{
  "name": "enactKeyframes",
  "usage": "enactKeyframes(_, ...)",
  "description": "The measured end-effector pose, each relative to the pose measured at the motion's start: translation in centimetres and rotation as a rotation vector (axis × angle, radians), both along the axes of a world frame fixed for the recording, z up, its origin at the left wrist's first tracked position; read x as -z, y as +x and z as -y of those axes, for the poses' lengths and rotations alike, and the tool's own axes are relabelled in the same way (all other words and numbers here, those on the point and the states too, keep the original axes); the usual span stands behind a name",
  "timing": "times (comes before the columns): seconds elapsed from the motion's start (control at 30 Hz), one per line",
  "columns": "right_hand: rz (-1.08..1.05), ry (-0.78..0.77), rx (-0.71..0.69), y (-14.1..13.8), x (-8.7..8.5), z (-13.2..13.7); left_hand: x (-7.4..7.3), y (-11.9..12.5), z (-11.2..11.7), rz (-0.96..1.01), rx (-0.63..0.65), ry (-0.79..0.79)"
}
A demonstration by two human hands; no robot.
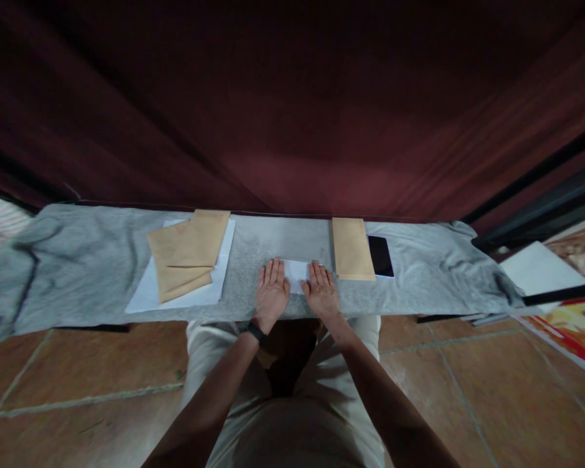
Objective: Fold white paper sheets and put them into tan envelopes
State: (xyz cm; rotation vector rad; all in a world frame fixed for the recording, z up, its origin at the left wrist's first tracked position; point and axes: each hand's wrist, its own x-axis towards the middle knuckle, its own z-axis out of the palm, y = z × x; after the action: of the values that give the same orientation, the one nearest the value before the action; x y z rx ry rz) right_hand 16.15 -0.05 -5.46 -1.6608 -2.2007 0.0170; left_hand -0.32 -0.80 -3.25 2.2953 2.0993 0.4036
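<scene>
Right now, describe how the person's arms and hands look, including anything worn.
The left forearm and right forearm are bare, with no sleeve in view. A black band circles the left wrist; the right wrist has none. The left hand and right hand wear no gloves, and no rings show on the fingers.

The bare left hand [272,292] lies flat, palm down, its fingers straight, close together and pointing away from the body. The bare right hand [320,290] lies the same way just beside it (a narrow gap parts the two). Both are spread open, not curled. The left forearm [214,390] and right forearm [375,383] reach forward, converging toward the wrists.
</scene>
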Motion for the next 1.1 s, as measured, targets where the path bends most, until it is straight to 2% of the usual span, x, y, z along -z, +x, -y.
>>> enactKeyframes(0.13, 0.006, -0.009, 0.002, 0.0, 0.0, 0.0, -0.2, 1.8, -0.8, 0.019, 0.123, -0.060)
enactKeyframes(0.23, 0.014, -0.012, 0.001, 0.0, 0.0, 0.0, -0.1, 2.4, -1.1, 0.014, 0.119, -0.106)
enactKeyframes(0.57, 0.021, 0.002, 0.015, -0.1, -0.1, 0.1, 0.9, -0.5, -0.9, -0.011, 0.018, -0.075)
enactKeyframes(0.77, 0.010, -0.029, 0.026, -0.1, -0.6, 0.0, 1.2, -1.5, -0.4, 0.011, 0.027, -0.013)
enactKeyframes(0.9, -0.021, -0.037, 0.028, -1.6, -1.3, -0.2, 1.3, -1.6, -0.4, 0.018, 0.036, 0.003)
enactKeyframes(1.1, -0.044, -0.101, -0.091, -5.1, -1.6, -0.7, 1.0, -1.8, -0.3, -0.024, 0.067, -0.021)
